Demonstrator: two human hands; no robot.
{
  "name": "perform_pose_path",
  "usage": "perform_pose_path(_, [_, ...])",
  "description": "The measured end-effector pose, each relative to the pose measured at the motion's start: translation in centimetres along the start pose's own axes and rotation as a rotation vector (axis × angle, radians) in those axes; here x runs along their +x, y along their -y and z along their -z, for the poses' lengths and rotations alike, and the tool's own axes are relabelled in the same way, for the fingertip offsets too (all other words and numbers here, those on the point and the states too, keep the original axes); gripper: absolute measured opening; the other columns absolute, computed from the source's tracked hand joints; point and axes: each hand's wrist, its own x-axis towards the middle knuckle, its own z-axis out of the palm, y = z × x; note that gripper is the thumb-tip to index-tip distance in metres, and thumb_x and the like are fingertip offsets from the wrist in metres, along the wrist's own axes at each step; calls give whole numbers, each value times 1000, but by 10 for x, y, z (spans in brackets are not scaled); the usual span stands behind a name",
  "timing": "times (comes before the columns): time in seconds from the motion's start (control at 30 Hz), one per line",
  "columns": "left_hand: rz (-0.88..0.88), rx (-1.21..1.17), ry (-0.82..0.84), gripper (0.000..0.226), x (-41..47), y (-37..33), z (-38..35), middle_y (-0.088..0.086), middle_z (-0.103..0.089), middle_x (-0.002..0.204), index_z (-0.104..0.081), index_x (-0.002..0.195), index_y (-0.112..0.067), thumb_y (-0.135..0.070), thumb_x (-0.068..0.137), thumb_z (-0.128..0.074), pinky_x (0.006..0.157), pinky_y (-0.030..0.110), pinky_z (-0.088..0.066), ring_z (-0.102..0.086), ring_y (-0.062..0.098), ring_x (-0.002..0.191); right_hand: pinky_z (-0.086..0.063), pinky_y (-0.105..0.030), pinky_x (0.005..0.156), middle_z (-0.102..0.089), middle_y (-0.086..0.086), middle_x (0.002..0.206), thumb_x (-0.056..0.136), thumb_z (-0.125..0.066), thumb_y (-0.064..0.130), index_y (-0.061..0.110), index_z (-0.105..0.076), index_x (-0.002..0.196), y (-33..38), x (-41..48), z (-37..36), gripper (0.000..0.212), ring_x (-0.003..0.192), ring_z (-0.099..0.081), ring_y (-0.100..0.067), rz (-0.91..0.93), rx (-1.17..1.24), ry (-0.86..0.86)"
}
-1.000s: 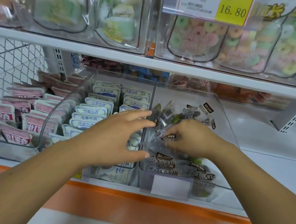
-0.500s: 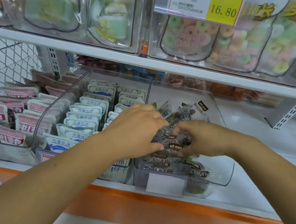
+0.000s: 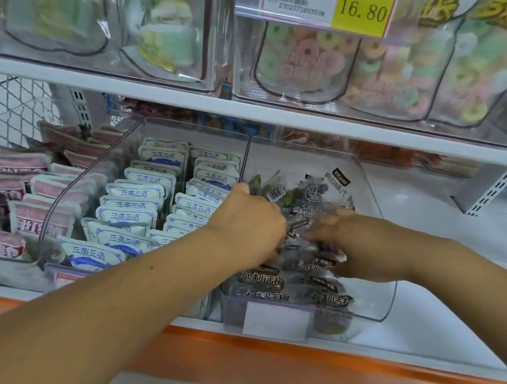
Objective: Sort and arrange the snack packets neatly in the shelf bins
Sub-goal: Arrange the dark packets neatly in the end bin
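Fingers (image 3: 275,216) of the left hand (image 3: 250,224) and right hand (image 3: 366,244) curl round a bunch of dark packets (image 3: 302,219) in the clear bin (image 3: 373,305). These packets are likely light, crinkly and slippery, so the bunch is best held at both sides.

Above the orange shelf strip (image 3: 349,380), both forearms are bare right to the left hand (image 3: 247,223) and right hand (image 3: 366,244), with one small dark mole (image 3: 152,267) on the left forearm (image 3: 118,296).

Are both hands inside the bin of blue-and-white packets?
No, the left hand and right hand both grip dark packets in the right-hand bin, next to that one.
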Motion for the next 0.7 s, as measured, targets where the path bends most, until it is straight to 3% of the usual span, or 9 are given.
perform_pose_path(0.07, [1, -4, 28, 10, 2, 6, -2, -6, -62, 83, -70, 91, -24, -28, 89, -62, 77, 34, -25, -56, 16, 79, -40, -32, 102, -45, 14, 138, 87, -66, 28, 36, -52, 132, -8, -5, 2, 47, 130, -36, -13, -5, 7, -3])
perform_pose_path(0.13, [-10, -99, 125, 11, 0, 16, -1, -9, -59, 74, -70, 93, -23, -27, 93, -60, 80, 31, -27, -44, 14, 73, -39, -27, 101, -42, 18, 141, 88, -65, 32, 38, -58, 127, -12, -8, 6, 40, 133, -34, -12, -8, -44, 10])
perform_pose_path(0.27, [-102, -154, 260, 10, 1, 25, 2, -13, -57, 78, -62, 102, -30, -30, 99, -52, 73, 29, -27, -38, 20, 93, -43, -35, 96, -46, 7, 131, 91, -60, 32, 32, -66, 117, 1, 4, 0, 27, 120, -40, -19, 8, -180, -5])
perform_pose_path(0.4, [-141, -185, 346, 18, 0, 29, 7, -8, -63, 89, -60, 106, -29, -42, 99, -49, 72, 29, -22, -35, 22, 101, -29, -42, 113, -36, 11, 147, 92, -54, 47, 36, -61, 125, 7, 9, 7, 36, 134, -32, -18, 0, -39, 196])
perform_pose_path(0.47, [-125, -274, 303, 22, -4, 31, 4, -15, -61, 85, -63, 105, -32, -48, 94, -54, 71, 26, -25, -34, 19, 102, -35, -39, 111, -50, 15, 140, 93, -54, 44, 37, -66, 116, 1, 5, 28, 27, 128, -45, -11, -11, 211, 160])
perform_pose_path(0.5, [-110, -328, 259, 23, -7, 32, 0, -18, -61, 81, -66, 103, -34, -51, 90, -57, 74, 25, -29, -34, 17, 102, -41, -35, 105, -59, 15, 130, 94, -55, 38, 35, -68, 111, -1, 5, 36, 22, 117, -54, -8, -29, 296, 58])
perform_pose_path(0.57, [-124, -373, 137, 25, -14, 37, -8, -22, -65, 86, -67, 104, -40, -56, 87, -59, 94, 28, -36, -40, 13, 104, -45, -26, 93, -63, 13, 119, 91, -60, 24, 34, -66, 111, 1, 14, 39, 23, 105, -58, -8, -61, 261, -137])
perform_pose_path(0.63, [-171, -386, 13, 28, -24, 41, -13, -21, -68, 100, -67, 110, -43, -56, 88, -57, 114, 32, -24, -49, 6, 108, -39, -22, 89, -58, 11, 123, 86, -64, 14, 34, -60, 121, 11, 32, 30, 41, 111, -54, -11, -34, 184, -126])
perform_pose_path(0.7, [-200, -430, -137, 29, -35, 44, -16, -20, -67, 109, -68, 112, -39, -53, 89, -58, 119, 27, -15, -52, 0, 111, -40, -22, 87, -57, 9, 123, 86, -67, 12, 30, -57, 127, 19, 52, 12, 46, 109, -52, -11, -28, 217, -23])
